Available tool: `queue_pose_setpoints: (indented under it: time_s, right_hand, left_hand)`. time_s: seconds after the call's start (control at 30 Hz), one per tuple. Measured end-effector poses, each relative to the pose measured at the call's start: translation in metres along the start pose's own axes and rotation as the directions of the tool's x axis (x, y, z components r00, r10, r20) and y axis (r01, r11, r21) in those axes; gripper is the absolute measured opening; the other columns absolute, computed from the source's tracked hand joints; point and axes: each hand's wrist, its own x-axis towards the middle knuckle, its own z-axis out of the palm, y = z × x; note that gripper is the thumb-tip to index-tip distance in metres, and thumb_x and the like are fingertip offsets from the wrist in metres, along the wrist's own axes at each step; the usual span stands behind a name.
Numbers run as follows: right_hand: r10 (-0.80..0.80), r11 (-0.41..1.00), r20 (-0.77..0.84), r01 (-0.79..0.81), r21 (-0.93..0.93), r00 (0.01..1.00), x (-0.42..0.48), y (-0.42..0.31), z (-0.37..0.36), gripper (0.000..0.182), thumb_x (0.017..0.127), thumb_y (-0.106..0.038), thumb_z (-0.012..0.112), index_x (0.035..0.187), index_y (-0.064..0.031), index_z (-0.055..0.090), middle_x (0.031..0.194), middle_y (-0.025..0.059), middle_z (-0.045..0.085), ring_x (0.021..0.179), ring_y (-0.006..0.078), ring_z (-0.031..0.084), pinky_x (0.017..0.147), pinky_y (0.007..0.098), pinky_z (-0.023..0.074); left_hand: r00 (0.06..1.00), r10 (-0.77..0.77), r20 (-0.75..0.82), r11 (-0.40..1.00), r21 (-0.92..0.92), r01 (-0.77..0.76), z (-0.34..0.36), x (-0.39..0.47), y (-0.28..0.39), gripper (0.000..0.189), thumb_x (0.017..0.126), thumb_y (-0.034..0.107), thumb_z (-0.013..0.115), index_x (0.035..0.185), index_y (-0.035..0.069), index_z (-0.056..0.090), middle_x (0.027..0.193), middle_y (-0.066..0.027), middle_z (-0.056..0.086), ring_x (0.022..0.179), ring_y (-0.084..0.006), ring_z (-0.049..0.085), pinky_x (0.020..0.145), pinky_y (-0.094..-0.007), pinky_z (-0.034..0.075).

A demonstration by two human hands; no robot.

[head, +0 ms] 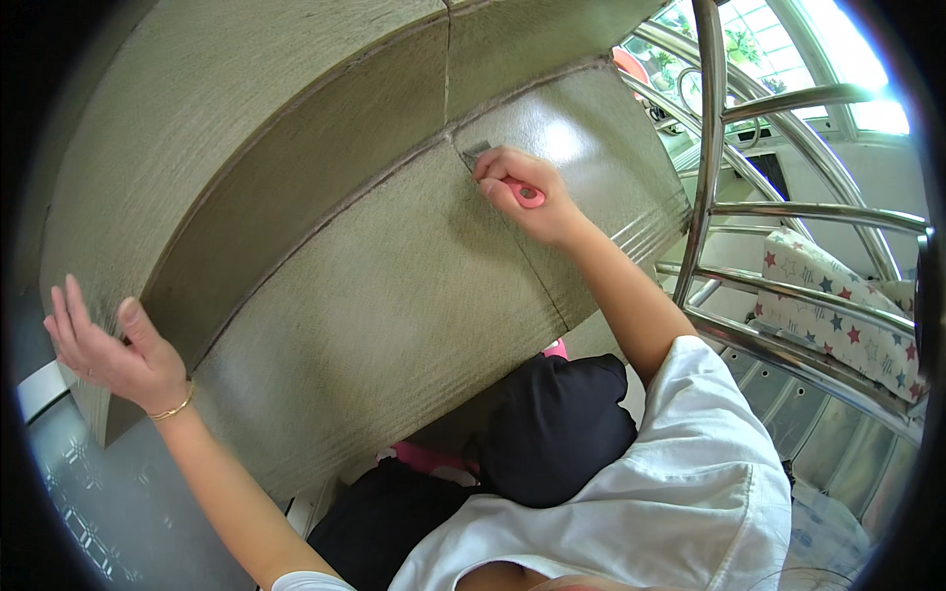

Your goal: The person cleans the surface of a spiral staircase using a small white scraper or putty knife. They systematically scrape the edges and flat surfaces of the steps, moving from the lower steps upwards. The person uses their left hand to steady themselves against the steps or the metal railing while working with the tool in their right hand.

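Observation:
My right hand (526, 188) grips a small scraper by its pink plastic handle (529, 195). The scraper's flat metal blade (477, 152) is at the tiled step (355, 295), close to where a tile joint meets the riser. Most of the handle is hidden in my fingers. At the far left, my left hand (111, 354), with a gold-coloured bracelet (174, 405) at the wrist, has its fingers apart and nothing in it. It is by the end of the riser (325, 140); whether it touches the tile I cannot tell.
A stainless steel railing (706, 148) rises along the right. Beyond it are a star-patterned item (835, 310) and a bright window with plants (743, 44). A higher tiled step (222, 89) lies ahead. My dark-clad knees (554, 432) are at the near edge, and a patterned grey surface (140, 502) is lower left.

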Motion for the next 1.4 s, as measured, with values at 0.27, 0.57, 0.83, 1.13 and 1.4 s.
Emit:
queue_pose_setpoints:
  time_s: [0.27, 0.57, 0.83, 1.13, 1.4]
  right_hand:
    - [-0.062, 0.998, 0.065, 0.064, -0.020, 0.996, 0.024, 0.012, 0.000, 0.009, 0.082, -0.004, 0.058, 0.075, -0.0020, 0.052, 0.081, 0.0076, 0.057, 0.078, 0.0196, 0.056, 0.075, 0.0312, 0.0456]
    - [-0.024, 0.999, 0.024, 0.023, 0.037, 0.999, 0.032, 0.017, 0.002, 0.012, 0.075, -0.004, 0.058, 0.069, -0.0023, 0.048, 0.077, 0.0093, 0.056, 0.071, 0.0221, 0.054, 0.067, 0.0321, 0.0447]
    - [-0.111, 0.993, 0.065, 0.113, -0.037, 0.992, 0.032, 0.020, 0.006, 0.012, 0.072, -0.004, 0.059, 0.069, -0.0038, 0.047, 0.074, 0.0077, 0.053, 0.072, 0.0226, 0.053, 0.069, 0.0344, 0.0443]
    - [-0.159, 0.962, -0.004, 0.154, -0.226, 0.987, 0.020, 0.008, 0.020, 0.014, 0.067, -0.002, 0.058, 0.067, -0.0065, 0.045, 0.070, 0.0063, 0.049, 0.064, 0.0238, 0.047, 0.063, 0.0324, 0.0395]
    - [-0.153, 0.959, -0.083, 0.128, -0.252, 0.985, 0.012, 0.010, 0.025, 0.013, 0.068, -0.004, 0.059, 0.066, -0.0067, 0.047, 0.068, 0.0069, 0.049, 0.064, 0.0247, 0.048, 0.062, 0.0338, 0.0407]
  left_hand:
    - [0.996, -0.087, 0.001, 0.994, 0.073, 0.087, 0.017, -0.010, -0.005, 0.071, 0.098, 0.057, 0.025, 0.126, -0.001, 0.055, 0.126, -0.0102, 0.061, 0.112, -0.0313, 0.058, 0.095, -0.0389, 0.042]
    - [0.995, 0.096, -0.028, 0.994, 0.051, -0.095, 0.026, -0.012, -0.019, 0.068, 0.101, 0.048, 0.023, 0.112, -0.009, 0.060, 0.103, -0.0145, 0.070, 0.091, -0.0277, 0.068, 0.079, -0.0323, 0.054]
    - [0.988, 0.153, -0.036, 0.988, 0.000, -0.153, 0.027, -0.015, -0.033, 0.067, 0.102, 0.046, 0.025, 0.108, -0.011, 0.060, 0.099, -0.0148, 0.070, 0.088, -0.0277, 0.068, 0.078, -0.0318, 0.054]
    - [0.992, 0.119, 0.032, 0.985, 0.118, -0.122, 0.022, -0.010, -0.016, 0.078, 0.102, 0.047, 0.015, 0.103, -0.018, 0.058, 0.096, -0.0241, 0.068, 0.086, -0.0321, 0.068, 0.080, -0.0354, 0.058]
    - [0.990, 0.140, 0.024, 0.988, 0.067, -0.141, 0.023, -0.008, -0.022, 0.076, 0.101, 0.049, 0.019, 0.103, -0.014, 0.061, 0.099, -0.0184, 0.069, 0.083, -0.0283, 0.069, 0.074, -0.0320, 0.056]
